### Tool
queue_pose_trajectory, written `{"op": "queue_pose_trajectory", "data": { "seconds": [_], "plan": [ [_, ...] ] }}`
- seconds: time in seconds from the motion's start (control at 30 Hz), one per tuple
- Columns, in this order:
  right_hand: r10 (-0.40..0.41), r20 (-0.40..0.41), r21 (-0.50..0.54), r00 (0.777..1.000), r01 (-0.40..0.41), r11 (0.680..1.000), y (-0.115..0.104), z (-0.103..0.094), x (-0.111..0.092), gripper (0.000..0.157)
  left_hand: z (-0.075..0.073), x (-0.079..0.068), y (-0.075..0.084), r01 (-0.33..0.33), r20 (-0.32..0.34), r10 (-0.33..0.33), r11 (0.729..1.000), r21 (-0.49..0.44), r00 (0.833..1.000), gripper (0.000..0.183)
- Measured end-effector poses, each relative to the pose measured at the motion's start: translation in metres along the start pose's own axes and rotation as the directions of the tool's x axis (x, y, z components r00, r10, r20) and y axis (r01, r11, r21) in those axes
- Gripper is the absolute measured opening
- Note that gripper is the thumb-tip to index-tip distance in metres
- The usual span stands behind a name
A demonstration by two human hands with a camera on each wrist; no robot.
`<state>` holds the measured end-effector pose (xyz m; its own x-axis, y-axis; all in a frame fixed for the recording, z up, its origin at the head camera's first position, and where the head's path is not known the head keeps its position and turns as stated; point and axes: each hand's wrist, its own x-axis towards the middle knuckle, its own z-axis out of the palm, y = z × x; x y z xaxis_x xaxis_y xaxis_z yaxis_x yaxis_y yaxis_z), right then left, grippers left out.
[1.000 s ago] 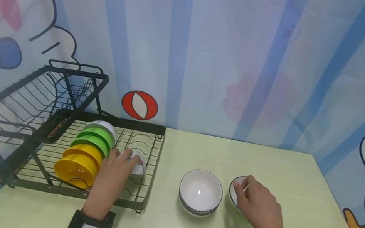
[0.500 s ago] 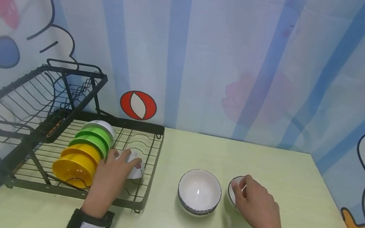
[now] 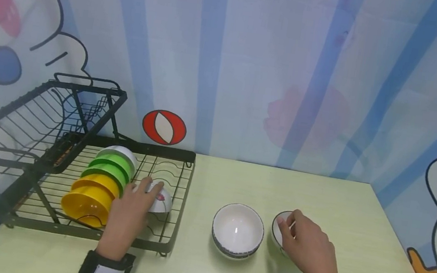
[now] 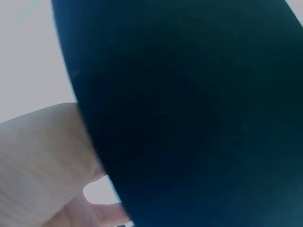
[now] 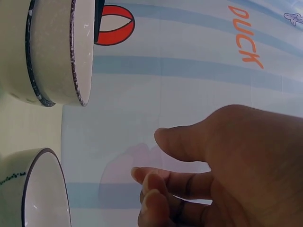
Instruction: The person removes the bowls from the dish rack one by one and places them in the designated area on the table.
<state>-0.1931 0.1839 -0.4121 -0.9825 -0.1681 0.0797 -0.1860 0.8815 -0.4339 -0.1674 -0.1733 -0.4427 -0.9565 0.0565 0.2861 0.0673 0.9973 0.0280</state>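
Left hand (image 3: 129, 212) lay bent-fingered over the white bowl (image 3: 162, 202) in the dish rack (image 3: 157, 151), couldn't tell if gripping. Bowl had turned slightly, so probably still being seated. Right hand (image 3: 309, 249) sat loosely curled by the small bowl (image 5: 46, 194), holding nothing.

A large, smooth, blue-black shape (image 4: 189, 118) fills most of the left wrist view, too dark to identify; its slightly curved left edge slants from the top down to the bottom. The person's bare left hand (image 4: 45, 165) shows at lower left, its far parts hidden behind that edge. One slim finger (image 4: 109, 214) lies lowest, with a small bright white gap (image 4: 100, 192) between it and the thicker part above. Pale grey, blurred background (image 4: 33, 61) fills the upper left.
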Motion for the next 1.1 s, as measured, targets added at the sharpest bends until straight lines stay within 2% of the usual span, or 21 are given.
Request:
{"op": "queue_pose_trajectory", "data": {
  "seconds": [0.23, 0.6, 0.87, 1.1],
  "plan": [
    [-0.005, -0.001, 0.005, 1.000, 0.005, 1.000, 0.003, -0.004, -0.001, 0.029, 0.003, 0.001, -0.002, 0.017, 0.016, -0.018, 0.999, 0.047, 1.000, 0.086],
    [-0.014, -0.020, 0.009, 1.000, 0.014, 1.000, 0.004, -0.007, -0.001, 0.030, 0.012, 0.000, -0.006, 0.068, -0.066, -0.064, 0.996, 0.053, 0.996, 0.076],
    [-0.009, -0.016, 0.020, 1.000, 0.009, 1.000, 0.005, -0.008, -0.003, 0.032, 0.010, 0.000, -0.010, 0.126, -0.072, -0.126, 0.992, -0.010, 0.989, 0.083],
    [-0.013, -0.024, 0.026, 1.000, 0.014, 1.000, 0.007, -0.009, -0.001, 0.034, 0.001, 0.002, -0.010, 0.123, -0.078, -0.127, 0.991, -0.057, 0.989, 0.085]
  ]
}}
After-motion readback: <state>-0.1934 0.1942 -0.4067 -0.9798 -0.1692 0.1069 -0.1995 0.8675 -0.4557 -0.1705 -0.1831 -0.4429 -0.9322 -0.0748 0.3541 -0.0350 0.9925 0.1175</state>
